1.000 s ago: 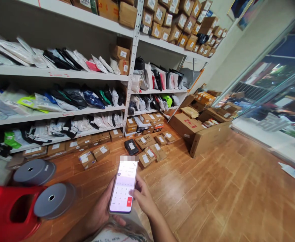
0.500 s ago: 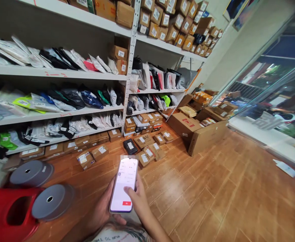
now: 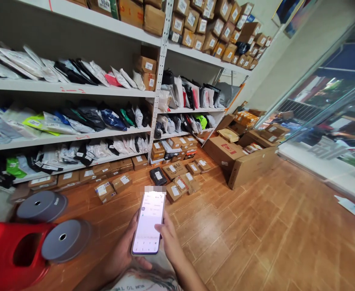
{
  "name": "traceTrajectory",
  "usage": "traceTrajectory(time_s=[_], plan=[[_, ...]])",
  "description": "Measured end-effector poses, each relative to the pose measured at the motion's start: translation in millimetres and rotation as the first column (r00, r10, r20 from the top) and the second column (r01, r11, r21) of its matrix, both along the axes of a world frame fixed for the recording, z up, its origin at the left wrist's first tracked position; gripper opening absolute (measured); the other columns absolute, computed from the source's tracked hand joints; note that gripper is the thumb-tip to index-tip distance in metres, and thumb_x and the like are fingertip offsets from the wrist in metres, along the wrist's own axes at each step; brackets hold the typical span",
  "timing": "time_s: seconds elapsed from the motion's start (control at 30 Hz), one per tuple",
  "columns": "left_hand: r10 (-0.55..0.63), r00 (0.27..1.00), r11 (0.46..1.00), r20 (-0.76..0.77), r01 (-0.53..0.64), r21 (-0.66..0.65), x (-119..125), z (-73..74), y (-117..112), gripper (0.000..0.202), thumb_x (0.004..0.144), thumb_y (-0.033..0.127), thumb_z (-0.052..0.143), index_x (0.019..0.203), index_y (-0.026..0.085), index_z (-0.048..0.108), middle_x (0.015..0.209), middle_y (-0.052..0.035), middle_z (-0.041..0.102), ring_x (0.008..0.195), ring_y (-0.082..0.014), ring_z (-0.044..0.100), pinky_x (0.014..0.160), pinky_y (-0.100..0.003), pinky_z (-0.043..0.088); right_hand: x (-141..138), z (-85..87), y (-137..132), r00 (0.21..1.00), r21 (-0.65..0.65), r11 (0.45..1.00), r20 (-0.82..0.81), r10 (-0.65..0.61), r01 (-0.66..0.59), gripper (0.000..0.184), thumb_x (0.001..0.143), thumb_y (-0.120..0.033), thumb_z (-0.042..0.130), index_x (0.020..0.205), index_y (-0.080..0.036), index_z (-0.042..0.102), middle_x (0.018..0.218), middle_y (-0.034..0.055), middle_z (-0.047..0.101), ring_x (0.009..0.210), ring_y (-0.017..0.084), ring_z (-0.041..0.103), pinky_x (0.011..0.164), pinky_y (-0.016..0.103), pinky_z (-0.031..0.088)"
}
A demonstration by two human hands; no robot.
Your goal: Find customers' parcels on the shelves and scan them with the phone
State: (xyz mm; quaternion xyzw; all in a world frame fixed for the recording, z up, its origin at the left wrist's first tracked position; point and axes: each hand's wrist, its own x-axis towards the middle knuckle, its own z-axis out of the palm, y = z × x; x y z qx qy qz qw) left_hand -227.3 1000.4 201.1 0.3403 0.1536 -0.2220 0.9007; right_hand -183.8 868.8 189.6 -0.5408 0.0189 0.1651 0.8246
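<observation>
A smartphone (image 3: 148, 226) with a lit screen is held upright in front of my lap. A number keypad shows on the lower part of its screen, and its top edge is blurred out. My left hand (image 3: 129, 242) wraps around the phone's left side and back, with a fingertip showing below it. On the right side, my right hand (image 3: 169, 234) grips the phone's edge, its thumb over the right part of the screen. The fingers behind the phone are hidden.
White shelves (image 3: 104, 92) hold bagged parcels and labelled boxes. Cartons (image 3: 180, 186) lie on the wooden floor ahead, and a large open carton (image 3: 251, 165) stands to the right. A red plastic stool (image 3: 1, 250) and grey round objects (image 3: 65, 240) sit at left. Glass panels (image 3: 325, 101) stand at right.
The phone's screen has changed from a page with a red button to one with a number keypad. My right thumb has shifted right, toward the phone's edge. The view has turned slightly.
</observation>
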Motion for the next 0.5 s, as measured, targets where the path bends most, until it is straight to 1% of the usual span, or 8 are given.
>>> traceTrajectory(time_s=[0.1,0.2,0.33,0.4,0.5], plan=[[0.027,1.0,0.999,0.015,-0.028,0.027,-1.3,-1.9,1.6,0.075,0.087,0.033,0.047,0.144,0.034,-0.001,0.131,-0.0098,0.054,0.103,-0.0349,0.059,0.048,-0.035,0.057,-1.4,1.2,-5.2,0.998,-0.001,0.998,0.007,0.07,-0.07,0.041,0.062,-0.021,0.051,0.101,-0.02,0.064,0.096,0.0011,0.072,0.089,0.022,0.062,0.08,0.033,0.045],[0.033,0.999,0.999,0.003,-0.033,0.037,-2.9,-6.6,3.2,0.076,0.087,0.029,0.046,0.143,0.036,-0.005,0.132,-0.0078,0.053,0.098,-0.0339,0.06,0.049,-0.037,0.057,-1.9,3.8,-6.5,0.996,-0.019,0.996,0.028,0.083,-0.082,0.042,0.059,-0.021,0.051,0.098,-0.02,0.066,0.095,0.0009,0.073,0.089,0.023,0.063,0.079,0.033,0.045],[0.062,0.998,0.998,-0.003,-0.062,-0.012,-4.5,-11.4,4.5,0.081,0.084,0.021,0.045,0.143,0.037,-0.008,0.138,-0.0099,0.045,0.098,-0.0345,0.06,0.048,-0.039,0.057,-2.0,5.7,-6.4,0.998,-0.025,0.998,0.025,0.061,-0.061,0.037,0.06,-0.021,0.054,0.094,-0.021,0.067,0.088,0.0003,0.073,0.083,0.021,0.063,0.075,0.032,0.047],[0.062,0.998,0.997,-0.007,-0.062,-0.04,-4.7,-13.1,4.9,0.082,0.083,0.02,0.045,0.142,0.038,-0.008,0.14,-0.012,0.041,0.1,-0.0343,0.059,0.047,-0.039,0.057,-2.7,4.1,-5.4,0.998,-0.015,0.998,0.026,0.057,-0.056,0.036,0.062,-0.023,0.056,0.097,-0.022,0.066,0.09,0.0009,0.073,0.083,0.021,0.063,0.075,0.032,0.047],[0.049,0.999,0.998,-0.013,-0.05,-0.034,-4.7,-14.7,5.4,0.083,0.083,0.021,0.046,0.142,0.041,-0.008,0.139,-0.0126,0.042,0.097,-0.0332,0.06,0.048,-0.038,0.057,-4.8,-1.1,-1.0,0.997,-0.038,0.998,0.051,0.053,-0.051,0.035,0.067,-0.03,0.061,0.101,-0.021,0.063,0.095,0.003,0.072,0.085,0.022,0.062,0.076,0.033,0.047]])
